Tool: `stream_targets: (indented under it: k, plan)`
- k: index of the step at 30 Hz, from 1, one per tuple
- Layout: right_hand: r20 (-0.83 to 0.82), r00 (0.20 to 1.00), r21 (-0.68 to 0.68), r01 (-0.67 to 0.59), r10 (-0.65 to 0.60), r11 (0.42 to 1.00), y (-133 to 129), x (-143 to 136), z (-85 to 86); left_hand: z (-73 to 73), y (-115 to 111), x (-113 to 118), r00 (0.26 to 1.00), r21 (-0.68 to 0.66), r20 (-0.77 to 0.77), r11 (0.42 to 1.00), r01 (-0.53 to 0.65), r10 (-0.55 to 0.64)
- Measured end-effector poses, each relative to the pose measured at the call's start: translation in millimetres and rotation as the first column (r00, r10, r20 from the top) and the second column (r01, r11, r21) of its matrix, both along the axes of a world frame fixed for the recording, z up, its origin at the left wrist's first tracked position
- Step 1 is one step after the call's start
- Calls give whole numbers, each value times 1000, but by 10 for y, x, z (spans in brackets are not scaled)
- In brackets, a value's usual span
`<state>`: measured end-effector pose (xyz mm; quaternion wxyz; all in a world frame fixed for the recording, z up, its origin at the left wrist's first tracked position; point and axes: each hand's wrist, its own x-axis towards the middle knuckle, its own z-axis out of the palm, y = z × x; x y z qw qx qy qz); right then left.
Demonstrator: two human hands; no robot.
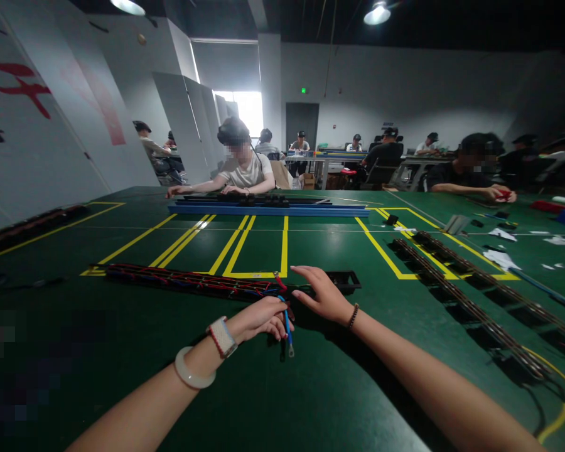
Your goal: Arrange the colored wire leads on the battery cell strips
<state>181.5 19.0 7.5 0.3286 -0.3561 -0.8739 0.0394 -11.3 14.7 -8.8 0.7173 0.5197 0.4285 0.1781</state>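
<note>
My left hand (266, 316) is closed on a short blue cable (287, 323) with a metal lug at its lower end, which hangs past the fingers over the green table. Behind it lies a long dark wiring harness (193, 280) with red and black wires, running off to the left. A red wire end with a metal lug (279, 280) sticks up at its near right end. My right hand (324, 294) hovers beside the left one, thumb and fingers apart, holding nothing. Just past it is a black open frame (346, 282), partly hidden by the hand.
Yellow tape lines (285, 245) mark the green table (273, 408). Blue rails (268, 211) lie across its far side, in front of a person (247, 169). Two long dark strips (466, 301) rest at right, near paper scraps (501, 257). Another person (475, 169) sits far right.
</note>
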Motion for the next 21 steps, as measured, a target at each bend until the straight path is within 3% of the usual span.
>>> stream_targets:
  k: [4,6,10,14,17,21]
  plan:
    - [-87,972,-109,-227,218,968,-204,-208,165,27,-46,6,997,-28,68,999,-42,44]
    - [-126,965,-143,-248,231,958,-281,-274,217,41,-66,2,990,-45,132,998,-50,56]
    - [-198,979,-159,-77,45,984,-274,-264,297,16,-94,35,955,-105,282,992,-69,97]
    - [-159,980,-202,87,-120,976,-52,-35,399,-41,-111,128,945,-157,277,979,-133,173]
    - [-55,992,-319,90,-113,944,139,215,437,-56,-116,169,925,-199,316,968,-151,209]
    - [162,985,-391,115,-55,913,279,437,366,-71,-101,157,906,-243,364,961,-134,218]
